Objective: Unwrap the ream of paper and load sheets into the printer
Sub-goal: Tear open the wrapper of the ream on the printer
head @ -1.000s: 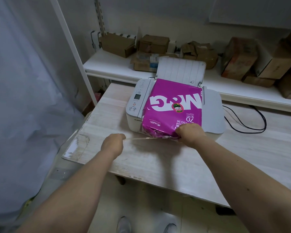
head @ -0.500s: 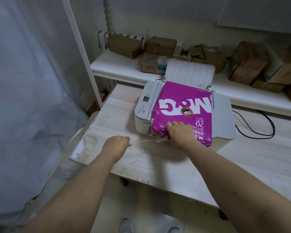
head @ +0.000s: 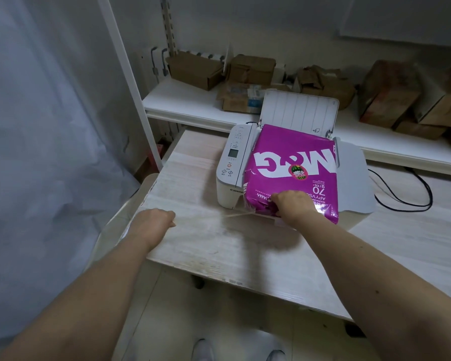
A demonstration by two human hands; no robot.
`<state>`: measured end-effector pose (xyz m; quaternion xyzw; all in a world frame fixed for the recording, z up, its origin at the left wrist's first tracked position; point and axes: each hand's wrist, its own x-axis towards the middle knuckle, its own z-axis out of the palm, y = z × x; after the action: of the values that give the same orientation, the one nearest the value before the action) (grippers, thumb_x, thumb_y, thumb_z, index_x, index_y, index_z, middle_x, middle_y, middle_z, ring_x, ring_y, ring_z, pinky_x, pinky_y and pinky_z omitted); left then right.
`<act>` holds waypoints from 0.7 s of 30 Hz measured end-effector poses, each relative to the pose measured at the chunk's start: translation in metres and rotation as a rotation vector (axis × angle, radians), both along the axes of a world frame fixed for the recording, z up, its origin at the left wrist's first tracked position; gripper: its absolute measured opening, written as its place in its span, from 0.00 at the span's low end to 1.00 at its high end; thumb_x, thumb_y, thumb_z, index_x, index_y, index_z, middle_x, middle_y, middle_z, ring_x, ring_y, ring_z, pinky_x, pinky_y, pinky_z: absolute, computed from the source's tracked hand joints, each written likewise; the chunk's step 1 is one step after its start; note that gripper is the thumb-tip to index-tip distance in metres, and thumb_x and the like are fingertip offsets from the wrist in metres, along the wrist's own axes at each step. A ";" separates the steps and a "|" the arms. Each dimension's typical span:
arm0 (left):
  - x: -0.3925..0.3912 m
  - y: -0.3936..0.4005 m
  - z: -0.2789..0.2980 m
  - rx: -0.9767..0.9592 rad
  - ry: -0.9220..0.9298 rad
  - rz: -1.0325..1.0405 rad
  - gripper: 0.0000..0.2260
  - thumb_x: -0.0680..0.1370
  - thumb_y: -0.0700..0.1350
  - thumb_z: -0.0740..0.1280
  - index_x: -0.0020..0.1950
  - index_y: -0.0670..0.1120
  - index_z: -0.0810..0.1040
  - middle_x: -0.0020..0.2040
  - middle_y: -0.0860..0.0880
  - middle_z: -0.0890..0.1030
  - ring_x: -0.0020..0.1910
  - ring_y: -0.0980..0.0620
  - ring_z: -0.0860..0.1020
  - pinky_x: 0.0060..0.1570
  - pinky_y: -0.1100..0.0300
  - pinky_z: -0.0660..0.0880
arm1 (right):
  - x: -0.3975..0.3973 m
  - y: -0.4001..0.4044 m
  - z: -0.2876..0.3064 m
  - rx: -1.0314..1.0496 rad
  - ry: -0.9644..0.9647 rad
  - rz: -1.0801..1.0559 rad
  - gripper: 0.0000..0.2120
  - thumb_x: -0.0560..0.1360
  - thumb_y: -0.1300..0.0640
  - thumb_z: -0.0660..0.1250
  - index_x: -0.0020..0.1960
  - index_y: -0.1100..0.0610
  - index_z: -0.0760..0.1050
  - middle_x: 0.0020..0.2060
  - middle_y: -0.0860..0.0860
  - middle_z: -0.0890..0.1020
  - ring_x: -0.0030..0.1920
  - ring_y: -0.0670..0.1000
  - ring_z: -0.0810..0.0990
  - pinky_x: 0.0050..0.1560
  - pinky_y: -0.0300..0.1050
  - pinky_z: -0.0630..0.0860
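While two grey shoe tips (head: 241, 350) show at the bottom edge over the tiled floor, both bare forearms reach up and forward across the pale wood-grain table (head: 193, 246). Nearest, the left hand (head: 151, 224) sits low over the table's left part, curled into a fist, and a thin pale tear strip (head: 214, 218) runs from its knuckles rightward to the package; the strip is blurred, so I cannot tell how it is pinched. Just beyond, the right hand (head: 290, 203) is closed with fingers bent down on the near end of the magenta-wrapped ream of paper (head: 294, 162), gripping the crumpled, torn wrapper at that edge. White paper shows a little below the torn wrap. This ream, printed with large white upside-down letters and a small round sticker, lies flat on top of the white inkjet printer (head: 231, 168), covering most of its lid and overhanging its front. Left of the ream, the printer's control panel with a small grey screen stays uncovered. Behind the ream the printer's white ribbed rear paper support (head: 297, 113) stands tilted up and open. To the right, a black cable (head: 412, 188) loops over the table. Farther back, a long white shelf (head: 182, 102) along the wall carries several brown cardboard boxes (head: 248, 69), some torn open.
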<state>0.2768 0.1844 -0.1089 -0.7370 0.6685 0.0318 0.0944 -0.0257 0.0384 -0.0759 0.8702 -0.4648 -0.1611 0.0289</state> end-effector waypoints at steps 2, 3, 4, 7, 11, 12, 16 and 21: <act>0.003 -0.006 0.001 0.007 0.016 0.021 0.12 0.81 0.50 0.60 0.40 0.46 0.70 0.47 0.47 0.82 0.48 0.47 0.79 0.39 0.58 0.66 | 0.001 0.000 0.002 0.007 0.007 -0.004 0.08 0.79 0.58 0.61 0.57 0.56 0.73 0.42 0.53 0.78 0.47 0.56 0.80 0.44 0.49 0.76; 0.005 -0.009 0.002 0.021 0.025 0.039 0.13 0.81 0.50 0.61 0.38 0.46 0.69 0.47 0.47 0.82 0.48 0.47 0.79 0.39 0.58 0.67 | 0.002 0.000 0.003 0.006 0.013 -0.004 0.08 0.79 0.58 0.61 0.58 0.56 0.73 0.44 0.54 0.80 0.47 0.57 0.80 0.44 0.49 0.75; 0.005 -0.012 0.003 0.037 0.034 0.057 0.14 0.80 0.51 0.62 0.38 0.45 0.69 0.47 0.47 0.83 0.48 0.47 0.79 0.40 0.58 0.69 | 0.002 0.000 0.003 0.004 0.019 -0.006 0.08 0.79 0.58 0.61 0.58 0.56 0.73 0.46 0.54 0.81 0.48 0.57 0.80 0.44 0.49 0.75; 0.008 -0.013 0.002 0.086 0.066 0.073 0.18 0.78 0.57 0.64 0.36 0.45 0.69 0.44 0.47 0.82 0.46 0.47 0.79 0.43 0.56 0.73 | 0.002 0.002 0.003 -0.012 0.038 -0.029 0.08 0.79 0.58 0.61 0.58 0.55 0.73 0.46 0.54 0.81 0.48 0.57 0.80 0.44 0.49 0.75; 0.019 -0.002 -0.006 0.090 0.052 0.032 0.25 0.72 0.68 0.60 0.36 0.45 0.68 0.38 0.49 0.78 0.41 0.49 0.78 0.40 0.56 0.72 | 0.006 0.003 0.003 -0.028 0.073 -0.061 0.09 0.78 0.58 0.61 0.58 0.55 0.73 0.43 0.53 0.79 0.48 0.57 0.80 0.44 0.49 0.74; 0.021 0.001 -0.007 0.079 0.042 0.030 0.26 0.72 0.68 0.60 0.37 0.45 0.69 0.39 0.48 0.80 0.42 0.49 0.79 0.38 0.57 0.71 | 0.007 0.003 0.003 -0.029 0.086 -0.071 0.09 0.78 0.58 0.61 0.58 0.55 0.73 0.42 0.53 0.78 0.48 0.57 0.79 0.44 0.49 0.73; 0.021 0.005 -0.005 0.038 0.041 0.043 0.26 0.71 0.69 0.60 0.39 0.45 0.71 0.39 0.49 0.80 0.40 0.50 0.76 0.29 0.64 0.61 | 0.013 0.003 0.007 -0.041 0.079 -0.085 0.12 0.77 0.56 0.64 0.59 0.57 0.71 0.48 0.54 0.81 0.51 0.57 0.79 0.45 0.49 0.72; 0.029 0.003 -0.003 0.046 0.131 0.067 0.29 0.67 0.70 0.63 0.43 0.43 0.73 0.40 0.48 0.80 0.41 0.49 0.76 0.31 0.64 0.62 | 0.022 0.004 0.006 -0.097 -0.007 -0.022 0.14 0.76 0.50 0.65 0.57 0.57 0.70 0.47 0.54 0.80 0.48 0.56 0.78 0.40 0.48 0.70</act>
<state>0.3057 0.1878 -0.1120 -0.7528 0.6475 0.0984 0.0663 -0.0037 0.0427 -0.0700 0.8632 -0.4816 -0.1358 0.0677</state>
